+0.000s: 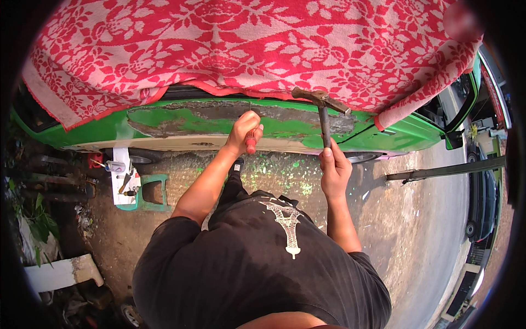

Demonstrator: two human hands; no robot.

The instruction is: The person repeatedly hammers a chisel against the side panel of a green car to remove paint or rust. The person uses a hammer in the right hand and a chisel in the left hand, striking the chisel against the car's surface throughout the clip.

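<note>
- Closest to us is our black cloth shirt with a pale tower print (257, 263).
- Our left hand (245, 131) has its fingers wrapped around a small tool with a red handle (251, 145), in front of the side of a green metal car (298, 129).
- Our right hand (335, 167) grips the long dark handle of a hammer with a worn metal head (324, 119), apart from the red handle.
- Rough grey patches (216, 111) run along the car, so we think the work is there.
- To do this well, we should hold the red handle steady, use small, straight taps, and keep our left fingers clear of the hits.
- Our left hand hides the tool's far end, so we cannot tell if it touches the car.
- One red and pale flowered cloth (252, 49) hides the upper part of the car.
- Some little things on the green plastic stool (152, 192) are too small to name.
</note>
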